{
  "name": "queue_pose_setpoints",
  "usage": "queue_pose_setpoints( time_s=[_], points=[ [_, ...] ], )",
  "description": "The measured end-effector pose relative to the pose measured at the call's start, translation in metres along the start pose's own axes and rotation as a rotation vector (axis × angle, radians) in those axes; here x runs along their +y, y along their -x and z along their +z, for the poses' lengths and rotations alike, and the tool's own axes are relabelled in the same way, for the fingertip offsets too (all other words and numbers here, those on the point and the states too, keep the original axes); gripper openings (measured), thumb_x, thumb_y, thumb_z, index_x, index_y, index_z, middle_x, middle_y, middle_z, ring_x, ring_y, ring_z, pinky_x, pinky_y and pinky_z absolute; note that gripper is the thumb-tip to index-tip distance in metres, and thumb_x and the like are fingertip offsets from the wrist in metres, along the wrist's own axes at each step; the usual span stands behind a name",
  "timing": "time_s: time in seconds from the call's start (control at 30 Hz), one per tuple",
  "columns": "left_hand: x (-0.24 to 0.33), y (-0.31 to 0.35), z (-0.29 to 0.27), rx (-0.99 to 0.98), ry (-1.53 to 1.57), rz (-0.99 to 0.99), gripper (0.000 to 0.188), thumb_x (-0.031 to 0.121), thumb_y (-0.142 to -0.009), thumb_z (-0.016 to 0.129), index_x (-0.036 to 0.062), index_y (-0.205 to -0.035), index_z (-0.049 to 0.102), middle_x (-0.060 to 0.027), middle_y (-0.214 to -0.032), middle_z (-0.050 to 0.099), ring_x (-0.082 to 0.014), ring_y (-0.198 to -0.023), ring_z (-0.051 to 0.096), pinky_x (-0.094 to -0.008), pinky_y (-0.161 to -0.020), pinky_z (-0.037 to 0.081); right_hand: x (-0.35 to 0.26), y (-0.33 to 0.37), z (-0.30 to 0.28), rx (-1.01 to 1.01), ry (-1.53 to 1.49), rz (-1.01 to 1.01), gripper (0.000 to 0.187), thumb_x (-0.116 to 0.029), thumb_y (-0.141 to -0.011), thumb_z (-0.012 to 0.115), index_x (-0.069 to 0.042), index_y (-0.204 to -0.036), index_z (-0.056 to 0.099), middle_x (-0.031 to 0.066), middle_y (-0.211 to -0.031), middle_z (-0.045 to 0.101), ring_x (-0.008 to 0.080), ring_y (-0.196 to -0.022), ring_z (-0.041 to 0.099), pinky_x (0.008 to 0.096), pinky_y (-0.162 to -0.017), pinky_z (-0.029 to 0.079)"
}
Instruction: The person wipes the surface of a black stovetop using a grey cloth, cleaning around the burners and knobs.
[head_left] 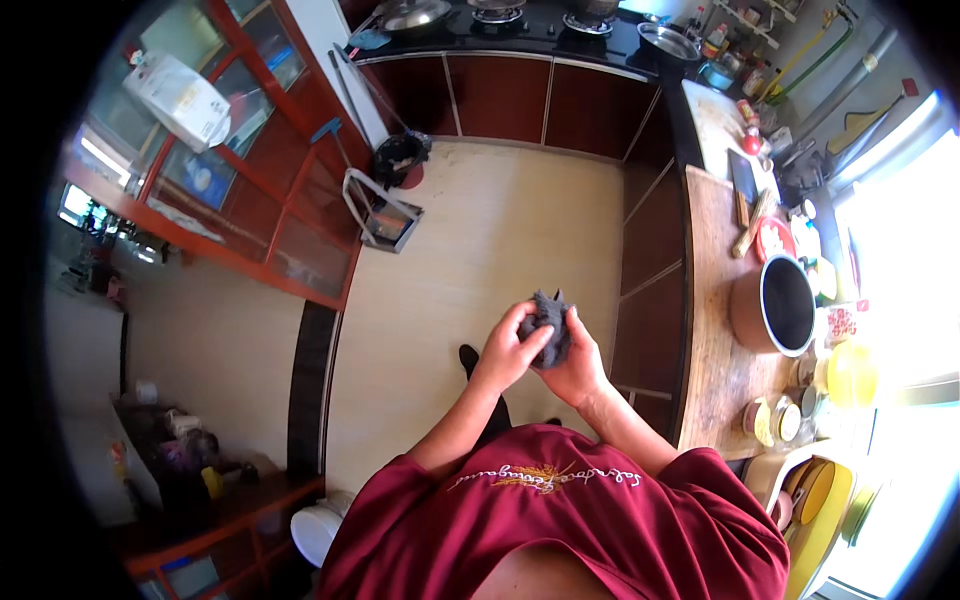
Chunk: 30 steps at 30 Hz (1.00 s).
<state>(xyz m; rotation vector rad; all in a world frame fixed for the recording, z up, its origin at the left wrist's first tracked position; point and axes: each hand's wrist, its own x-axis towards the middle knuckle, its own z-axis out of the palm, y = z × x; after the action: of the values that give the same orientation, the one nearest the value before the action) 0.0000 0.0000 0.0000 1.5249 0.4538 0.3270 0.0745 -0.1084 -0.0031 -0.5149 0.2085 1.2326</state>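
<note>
A crumpled dark grey cloth (545, 328) is bunched up between my two hands, held in front of my body above the floor. My left hand (508, 352) closes on it from the left, with the thumb lying across its front. From the right, my right hand (578, 368) grips its side and lower part, thumb pointing up. A small tuft of the cloth sticks out above the fingers. The fingertips behind it are hidden.
On the right, a wooden counter (715, 300) carries a large pot (770, 308), a cleaver (742, 180) and several jars. A black stove counter (520, 38) spans the back. Left are a red-framed glass cabinet (270, 190), a bin (400, 158) and a grey-framed stand (385, 220).
</note>
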Motion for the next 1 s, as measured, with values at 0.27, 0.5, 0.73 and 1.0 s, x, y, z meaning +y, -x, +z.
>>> queue_pose_setpoints(
  time_s=[0.27, 0.5, 0.73, 1.0],
  points=[
    [0.019, -0.174, -0.082, -0.299, -0.411, 0.410, 0.039, 0.022, -0.082, 0.063, 0.0012, -0.114, 0.054, -0.0150, -0.115, 0.057, -0.0296, -0.110, 0.051, -0.0381, -0.095, 0.037, -0.070, -0.129, 0.034, 0.202, -0.108, -0.069, 0.041, -0.048, -0.091, 0.040, -0.017, -0.113, 0.055, 0.0036, -0.113, 0.058, 0.0214, -0.102, 0.053, 0.0437, -0.089, 0.042],
    [0.010, -0.304, -0.119, -0.318, 0.211, -0.093, 0.059, 0.034, -0.091, 0.053, 0.0011, -0.136, 0.033, -0.0140, -0.137, 0.039, -0.0223, -0.129, 0.032, -0.0337, -0.104, 0.028, -0.123, -0.241, 0.069, 0.175, -0.097, -0.175, 0.036, -0.040, -0.092, 0.040, -0.014, -0.112, 0.054, 0.0056, -0.108, 0.060, 0.0221, -0.097, 0.056, 0.0389, -0.082, 0.045],
    [-0.033, -0.431, -0.132, -0.222, 0.142, -0.039, 0.056, 0.028, -0.093, 0.049, -0.0036, -0.135, 0.030, -0.0150, -0.133, 0.041, -0.0216, -0.124, 0.038, -0.0324, -0.103, 0.030, -0.205, -0.374, 0.075, 0.067, 0.040, -0.086, 0.040, -0.038, -0.090, 0.050, -0.010, -0.119, 0.051, 0.0068, -0.113, 0.059, 0.0215, -0.102, 0.056, 0.0386, -0.091, 0.043],
    [-0.018, -0.552, -0.204, 0.076, 0.145, -0.332, 0.061, 0.041, -0.092, 0.046, 0.0034, -0.138, 0.030, -0.0157, -0.129, 0.046, -0.0221, -0.114, 0.047, -0.0344, -0.092, 0.038, -0.342, -0.508, 0.125, 0.207, 0.129, 0.180, 0.030, -0.028, -0.090, 0.050, -0.009, -0.113, 0.055, 0.0073, -0.107, 0.064, 0.0209, -0.089, 0.062, 0.0317, -0.074, 0.048]
  ],
)
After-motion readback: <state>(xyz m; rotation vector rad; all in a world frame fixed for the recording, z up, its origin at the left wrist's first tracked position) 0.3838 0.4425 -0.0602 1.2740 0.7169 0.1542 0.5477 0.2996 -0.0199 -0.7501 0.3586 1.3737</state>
